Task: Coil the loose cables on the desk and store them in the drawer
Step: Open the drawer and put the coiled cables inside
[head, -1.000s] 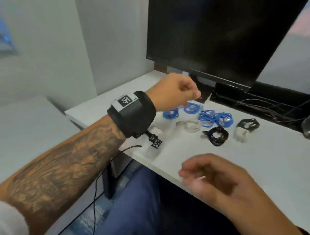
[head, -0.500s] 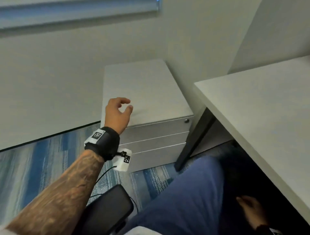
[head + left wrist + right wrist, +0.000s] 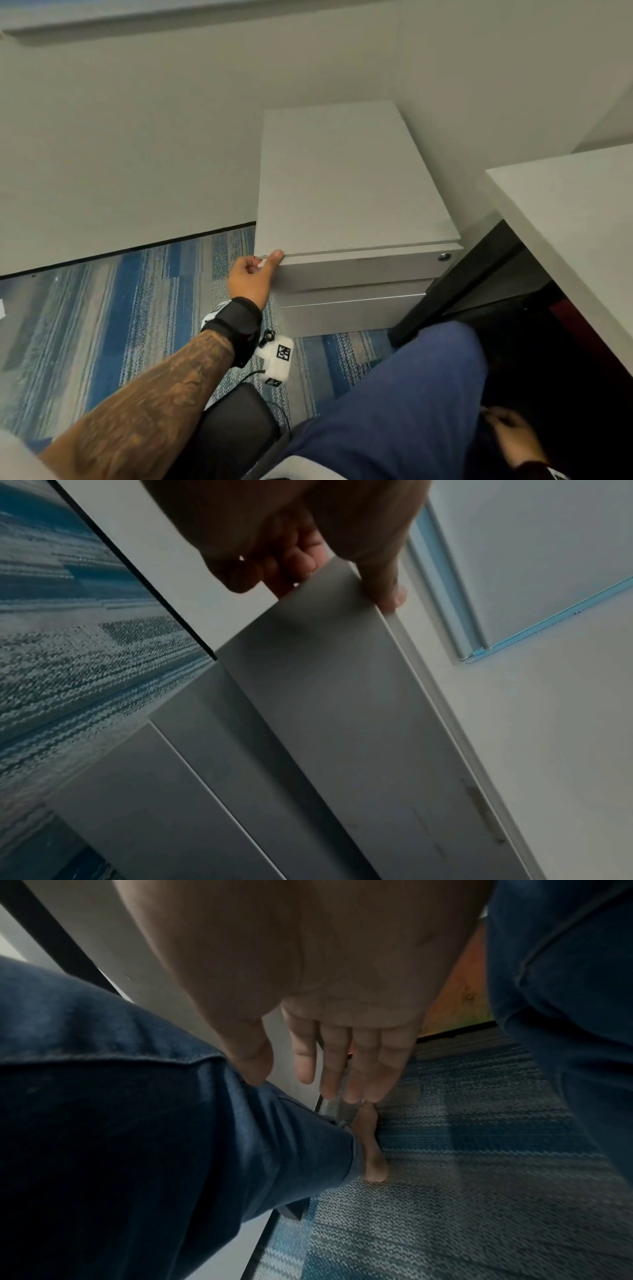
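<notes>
Here the left hand (image 3: 251, 279) has its grip on the left end of the top drawer (image 3: 359, 272) of the grey pedestal cabinet (image 3: 342, 178): the thumb (image 3: 274, 258) lies on the drawer's upper edge and the fingers (image 3: 291, 564) curl behind the front panel. The drawer front stands a little proud of the one below. The right hand (image 3: 342, 1053) hangs relaxed and empty between the knees. No cables show in any view; only a corner of the table (image 3: 565, 212) is visible, so they are presumably still on it. The main risk, as I judge it, is pulling from one corner: the drawer may skew and bind on its runners, or the thin edge may slip out of the pinch. The lock (image 3: 444, 257) at the far end could also stop it if engaged.
</notes>
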A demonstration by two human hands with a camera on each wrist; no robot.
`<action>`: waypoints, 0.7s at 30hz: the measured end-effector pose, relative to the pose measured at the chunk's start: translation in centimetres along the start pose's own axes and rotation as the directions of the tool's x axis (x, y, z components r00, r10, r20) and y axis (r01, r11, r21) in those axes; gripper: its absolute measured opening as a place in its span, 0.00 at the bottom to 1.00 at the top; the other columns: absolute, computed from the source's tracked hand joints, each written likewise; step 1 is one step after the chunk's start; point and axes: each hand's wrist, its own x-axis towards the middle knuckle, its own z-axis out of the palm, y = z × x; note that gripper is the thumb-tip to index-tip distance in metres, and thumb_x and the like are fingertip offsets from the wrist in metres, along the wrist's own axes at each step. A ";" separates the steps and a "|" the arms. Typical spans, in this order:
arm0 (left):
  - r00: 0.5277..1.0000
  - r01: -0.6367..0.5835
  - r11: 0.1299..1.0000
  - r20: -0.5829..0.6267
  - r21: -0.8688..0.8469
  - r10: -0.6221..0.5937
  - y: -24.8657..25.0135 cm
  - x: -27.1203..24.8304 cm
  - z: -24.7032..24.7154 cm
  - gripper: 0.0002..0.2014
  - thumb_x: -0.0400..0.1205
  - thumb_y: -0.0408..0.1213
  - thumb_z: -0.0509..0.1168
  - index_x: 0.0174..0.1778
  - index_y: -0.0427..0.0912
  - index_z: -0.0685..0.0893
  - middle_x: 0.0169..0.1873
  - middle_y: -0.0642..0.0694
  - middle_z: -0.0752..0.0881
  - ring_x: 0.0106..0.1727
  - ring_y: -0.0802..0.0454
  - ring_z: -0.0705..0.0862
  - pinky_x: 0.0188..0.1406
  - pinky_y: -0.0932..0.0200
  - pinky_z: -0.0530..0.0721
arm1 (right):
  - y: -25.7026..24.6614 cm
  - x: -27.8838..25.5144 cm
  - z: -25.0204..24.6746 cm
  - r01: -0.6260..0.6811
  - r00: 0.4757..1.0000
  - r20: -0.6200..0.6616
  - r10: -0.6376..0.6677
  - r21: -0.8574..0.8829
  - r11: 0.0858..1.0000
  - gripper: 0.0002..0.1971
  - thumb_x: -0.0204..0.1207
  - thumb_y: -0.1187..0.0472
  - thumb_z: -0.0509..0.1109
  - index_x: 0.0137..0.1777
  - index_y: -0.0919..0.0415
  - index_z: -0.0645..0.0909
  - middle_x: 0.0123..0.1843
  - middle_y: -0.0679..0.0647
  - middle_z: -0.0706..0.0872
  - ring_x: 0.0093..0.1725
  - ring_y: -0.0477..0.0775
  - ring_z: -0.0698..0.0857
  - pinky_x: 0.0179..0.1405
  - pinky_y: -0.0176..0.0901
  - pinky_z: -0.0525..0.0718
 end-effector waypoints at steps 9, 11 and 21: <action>0.990 0.011 0.996 0.140 -0.088 0.001 -0.8 -0.3 -0.1 0.08 0.83 0.44 0.71 0.45 0.44 0.85 0.44 0.43 0.86 0.47 0.47 0.82 0.54 0.50 0.80 | 0.1 0.8 0.5 0.018 0.996 0.083 -0.015 -0.041 0.999 0.05 0.79 0.69 0.72 0.51 0.70 0.87 0.58 0.68 0.87 0.56 0.56 0.79 0.70 0.53 0.73; 0.993 0.008 0.996 0.122 -0.094 0.003 -0.4 -0.5 0.2 0.07 0.84 0.42 0.70 0.41 0.46 0.83 0.43 0.46 0.86 0.46 0.49 0.82 0.54 0.51 0.80 | 0.0 0.7 0.5 0.015 0.995 0.100 -0.011 -0.038 0.999 0.04 0.79 0.69 0.72 0.50 0.68 0.87 0.60 0.69 0.87 0.56 0.57 0.80 0.70 0.52 0.74; 0.991 0.026 1.000 0.134 -0.006 -0.025 0.3 -0.5 -0.4 0.15 0.81 0.48 0.73 0.32 0.46 0.80 0.45 0.49 0.87 0.45 0.50 0.82 0.57 0.43 0.83 | 0.4 0.9 0.7 0.035 0.994 0.101 -0.031 -0.039 0.999 0.14 0.82 0.64 0.70 0.62 0.73 0.86 0.66 0.70 0.85 0.64 0.63 0.82 0.63 0.45 0.71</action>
